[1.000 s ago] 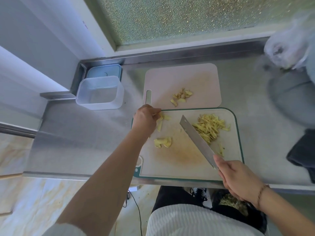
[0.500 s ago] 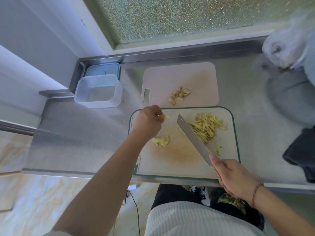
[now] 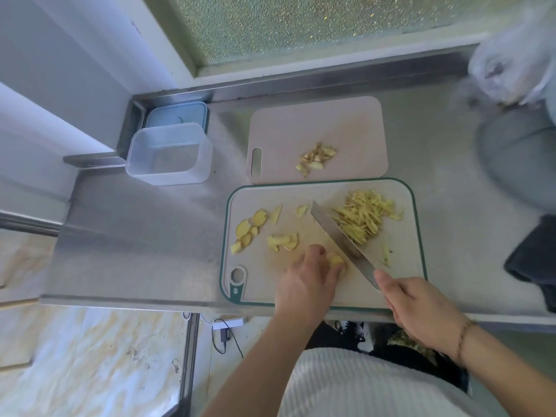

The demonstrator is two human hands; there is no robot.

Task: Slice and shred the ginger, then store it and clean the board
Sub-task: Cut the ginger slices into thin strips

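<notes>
A green-rimmed cutting board (image 3: 403, 266) lies at the counter's front edge. My left hand (image 3: 310, 281) holds a stack of ginger slices (image 3: 336, 261) down on the board near its middle. My right hand (image 3: 421, 308) grips the knife (image 3: 340, 237) by the handle, with the blade angled up-left just right of that stack. A pile of ginger shreds (image 3: 365, 216) lies at the board's far right. Loose ginger slices (image 3: 249, 228) sit at the board's left, and a second small cluster of slices (image 3: 282, 242) lies beside them.
A pale pink board (image 3: 316, 121) behind carries ginger trimmings (image 3: 316, 159). A clear plastic container (image 3: 168, 155) stands at the left with its blue lid (image 3: 177, 115) behind it. A plastic bag (image 3: 511, 70) and a dark cloth (image 3: 535, 260) lie at the right.
My left hand moved from the board's far left corner down to the middle with ginger slices under it. Slices it covered at the left now show. The knife barely shifted.
</notes>
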